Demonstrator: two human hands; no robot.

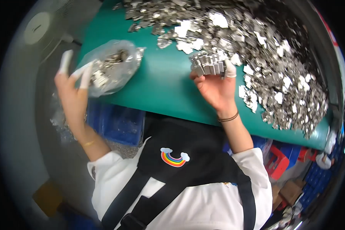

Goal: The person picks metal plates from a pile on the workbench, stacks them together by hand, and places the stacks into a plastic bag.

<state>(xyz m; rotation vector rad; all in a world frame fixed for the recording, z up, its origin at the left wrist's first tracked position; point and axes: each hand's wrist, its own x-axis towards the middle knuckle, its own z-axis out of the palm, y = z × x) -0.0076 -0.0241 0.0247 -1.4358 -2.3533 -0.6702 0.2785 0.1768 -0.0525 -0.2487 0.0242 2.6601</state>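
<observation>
My left hand (73, 90) is at the left, beside a clear plastic bag (120, 78) with small metal pieces in it. White covers sit on several of its fingertips, and the fingers are spread with nothing between them. My right hand (220, 90) is over the green table (161, 90), its fingers wrapped round a stack of shiny metal pieces (208, 65). A white cover shows on its thumb. Behind and to the right of that hand lies a large heap of small metal pieces (272, 73).
Below the table edge at the left is a blue bin (120, 124). Red (276, 161) and blue containers stand under the table at the lower right, near cardboard boxes (291, 190). A round pale object (37, 28) is at the upper left.
</observation>
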